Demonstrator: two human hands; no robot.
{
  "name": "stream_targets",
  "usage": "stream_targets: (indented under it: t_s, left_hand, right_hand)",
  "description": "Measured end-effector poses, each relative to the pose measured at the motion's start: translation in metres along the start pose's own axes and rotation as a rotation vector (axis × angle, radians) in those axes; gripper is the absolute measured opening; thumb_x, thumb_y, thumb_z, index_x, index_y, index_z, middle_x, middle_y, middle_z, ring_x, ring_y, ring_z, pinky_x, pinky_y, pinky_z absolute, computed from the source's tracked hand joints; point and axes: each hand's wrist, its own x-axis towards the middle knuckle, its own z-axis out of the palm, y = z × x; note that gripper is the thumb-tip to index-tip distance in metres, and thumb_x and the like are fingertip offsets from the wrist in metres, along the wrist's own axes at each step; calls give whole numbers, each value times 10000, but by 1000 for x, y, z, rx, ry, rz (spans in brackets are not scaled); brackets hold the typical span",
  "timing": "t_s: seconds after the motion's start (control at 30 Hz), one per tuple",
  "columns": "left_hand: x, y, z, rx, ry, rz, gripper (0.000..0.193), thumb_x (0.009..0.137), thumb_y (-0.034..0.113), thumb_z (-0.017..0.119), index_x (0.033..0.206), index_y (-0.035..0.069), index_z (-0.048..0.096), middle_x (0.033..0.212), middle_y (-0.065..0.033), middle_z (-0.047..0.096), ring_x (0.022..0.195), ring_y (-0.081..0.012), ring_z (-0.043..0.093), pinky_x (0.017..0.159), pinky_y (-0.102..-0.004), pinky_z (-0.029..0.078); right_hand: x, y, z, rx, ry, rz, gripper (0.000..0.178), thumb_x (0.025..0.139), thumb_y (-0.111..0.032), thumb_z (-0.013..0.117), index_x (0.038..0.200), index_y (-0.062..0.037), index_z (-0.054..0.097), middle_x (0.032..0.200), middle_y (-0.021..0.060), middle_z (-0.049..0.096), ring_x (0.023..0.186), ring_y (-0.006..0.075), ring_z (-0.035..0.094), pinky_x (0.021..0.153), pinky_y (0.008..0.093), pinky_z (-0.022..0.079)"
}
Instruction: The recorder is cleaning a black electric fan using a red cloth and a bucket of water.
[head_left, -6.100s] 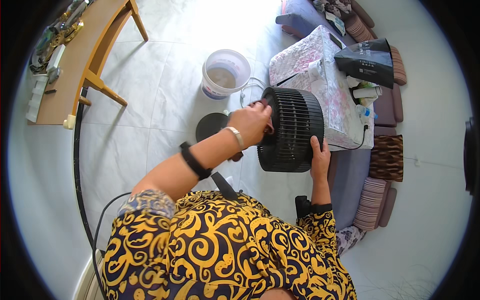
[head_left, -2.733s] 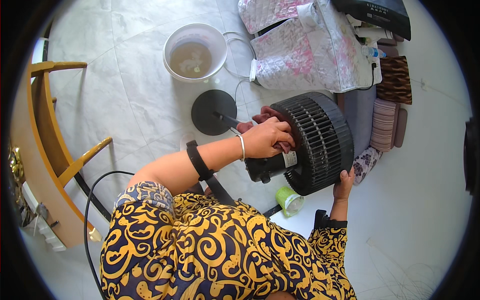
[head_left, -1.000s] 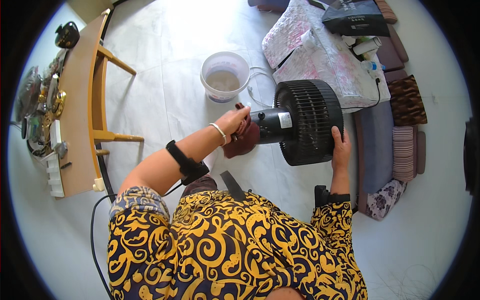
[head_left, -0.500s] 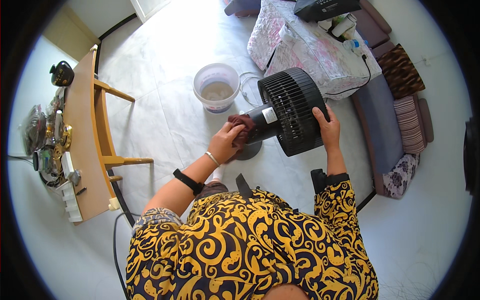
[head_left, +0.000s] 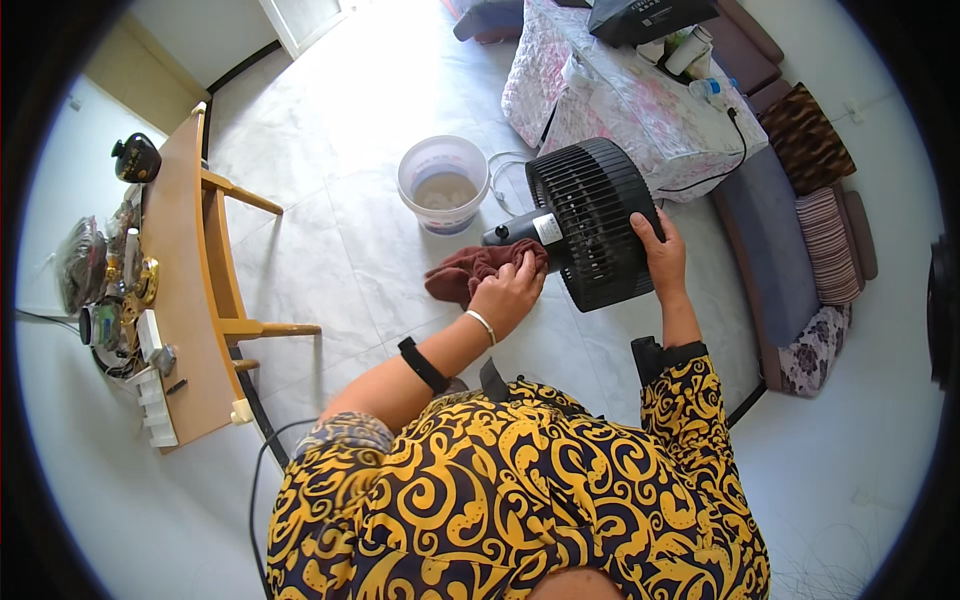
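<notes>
A black electric fan [head_left: 596, 222] with a slatted round head and a short stand is tilted in front of me. My right hand [head_left: 664, 256] grips the edge of its head, thumb on the rim. My left hand [head_left: 508, 296] is closed on a dark red-brown cloth [head_left: 462, 276], pressing it against the fan's stand close to the head. Loose cloth hangs out to the left of my fingers. The cloth and my hand cover part of the stand, and the fan's base is hidden.
Beyond the fan, a white bucket [head_left: 408, 185] of cloudy water stands on the tiled floor, with a pale cable [head_left: 497, 180] beside it. A wooden table [head_left: 182, 330] is at the left. A cloth-covered table [head_left: 600, 100] and a sofa [head_left: 765, 255] line the right.
My left hand has slid the cloth along the stand, up towards the fan's head, and more cloth now hangs loose. The right hand keeps its grip on the head.
</notes>
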Motion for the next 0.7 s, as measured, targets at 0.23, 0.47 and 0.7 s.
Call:
stream_targets:
  t_s: [0.23, 0.47, 0.7]
  left_hand:
    - [-41, 6, 27, 192, -43, 80, 341, 755, 164, 538, 1093, 151, 588, 1138, -71, 539, 696, -149, 528, 491, -226, 467]
    - [-99, -38, 29, -288, -174, -296, 500, 719, 72, 575, 1203, 155, 478, 1101, -84, 539, 848, -276, 589, 654, -359, 511]
    - [-12, -10, -2, -682, 298, -447, 499, 640, -35, 604, 1113, 54, 470, 1037, -163, 501, 951, -353, 516, 810, -358, 463]
  right_hand:
    - [-3, -5, -2, -81, 80, 7, 523, 762, -389, 678, 1090, 8, 583, 961, 78, 632, 859, 134, 570, 776, 238, 433]
    - [-3, 3, -7, -69, 92, 9, 502, 763, -373, 679, 1080, 6, 587, 948, 82, 640, 847, 130, 575, 766, 240, 440]
    - [-4, -7, -2, -61, 104, 10, 509, 757, -377, 685, 1074, 9, 587, 937, 79, 642, 841, 120, 576, 763, 237, 443]
